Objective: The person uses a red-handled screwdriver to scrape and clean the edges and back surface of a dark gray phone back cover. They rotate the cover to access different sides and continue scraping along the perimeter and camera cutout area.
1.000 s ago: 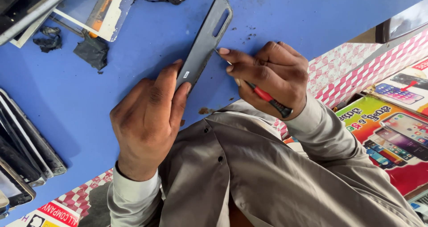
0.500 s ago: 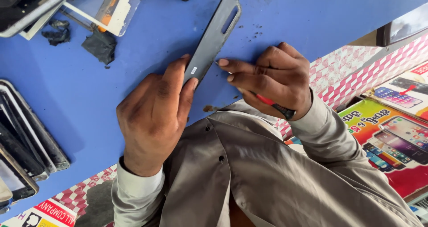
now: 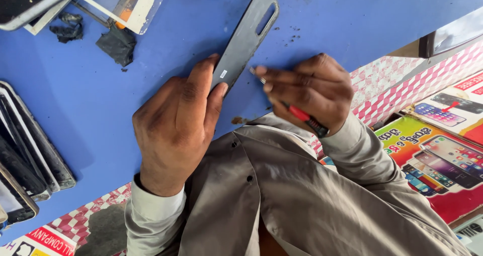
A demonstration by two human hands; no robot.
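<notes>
A grey phone back cover [image 3: 246, 35] with a camera cut-out lies tilted on the blue table [image 3: 166, 55]. My left hand [image 3: 176, 122] presses down on its near end, fingers over the lower edge. My right hand [image 3: 312, 90] grips a small tool with a red and black handle [image 3: 304, 117]; its thin metal tip points at the cover's right edge, close to my left fingertips. Whether the tip touches the cover I cannot tell.
Several stacked phone frames [image 3: 25, 155] lie at the left edge. A white-framed screen part [image 3: 128, 2] and black scraps [image 3: 116, 44] sit at the top left. Small dark crumbs dot the table near the cover. Colourful printed posters [image 3: 437, 150] lie at the right.
The view has shifted slightly. My right hand has moved a little down and right along the cover's edge; my left hand still holds the cover.
</notes>
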